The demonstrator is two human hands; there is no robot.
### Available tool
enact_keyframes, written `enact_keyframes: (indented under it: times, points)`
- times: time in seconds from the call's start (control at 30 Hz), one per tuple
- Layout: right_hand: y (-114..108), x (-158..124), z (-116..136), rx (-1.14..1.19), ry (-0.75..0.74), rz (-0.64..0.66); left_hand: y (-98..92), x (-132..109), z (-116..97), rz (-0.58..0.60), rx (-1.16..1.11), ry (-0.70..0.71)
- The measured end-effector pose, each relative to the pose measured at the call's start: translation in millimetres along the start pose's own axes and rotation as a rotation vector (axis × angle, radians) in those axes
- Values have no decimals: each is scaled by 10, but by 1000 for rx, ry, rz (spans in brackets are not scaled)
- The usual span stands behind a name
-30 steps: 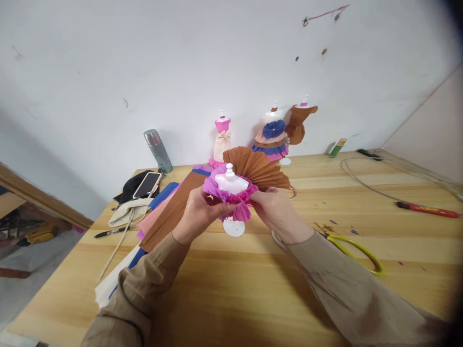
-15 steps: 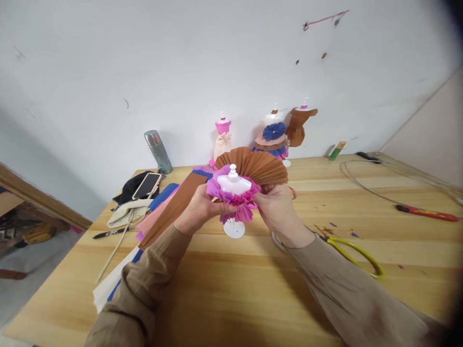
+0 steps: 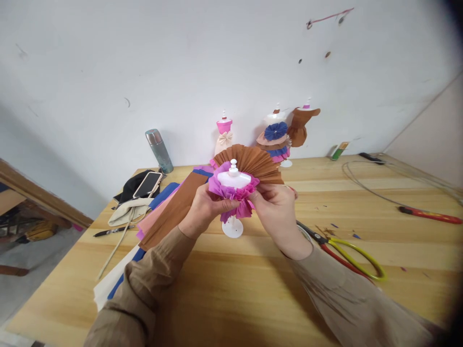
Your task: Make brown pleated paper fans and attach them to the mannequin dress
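Observation:
A small white dress form [image 3: 234, 179] wears ruffled purple and magenta crepe paper [image 3: 231, 193] and faces me between my hands. My left hand [image 3: 203, 207] is closed on its left side, thumb across the front of the ruffle. At the other side my right hand [image 3: 277, 209] pinches the ruffle's edge and the lower end of a pleated brown paper fan [image 3: 253, 161]. The fan spreads behind the form's shoulders. Below, the form's round white base [image 3: 232, 228] shows; my fingers behind the paper are hidden.
Paper strips [image 3: 173, 212], a phone [image 3: 147, 185] and a flask [image 3: 159, 150] are on the left. Scissors [image 3: 343, 253] lie by my right forearm, with a red-handled tool [image 3: 430, 214] and wire farther right. Dressed forms [image 3: 277, 132] stand along the wall.
My right hand and the brown fan have shifted slightly left, with the fan closer around the form. More of the scissors now shows beside my right wrist.

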State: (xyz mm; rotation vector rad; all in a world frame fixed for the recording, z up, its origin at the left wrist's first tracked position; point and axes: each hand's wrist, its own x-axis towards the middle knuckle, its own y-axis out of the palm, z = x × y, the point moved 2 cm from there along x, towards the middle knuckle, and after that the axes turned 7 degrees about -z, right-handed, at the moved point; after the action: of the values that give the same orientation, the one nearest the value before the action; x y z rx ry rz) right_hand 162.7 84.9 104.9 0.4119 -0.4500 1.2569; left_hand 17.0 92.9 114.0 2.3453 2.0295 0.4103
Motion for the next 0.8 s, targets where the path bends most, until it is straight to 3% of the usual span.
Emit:
enact_keyframes:
  times: [0.6, 0.8]
  points:
    - [17, -18, 8, -16, -52, -20, 7, -20, 24, -93, 62, 85]
    - [16, -32, -6, 38, -1, 8, 31, -38, 29, -129, 62, 111]
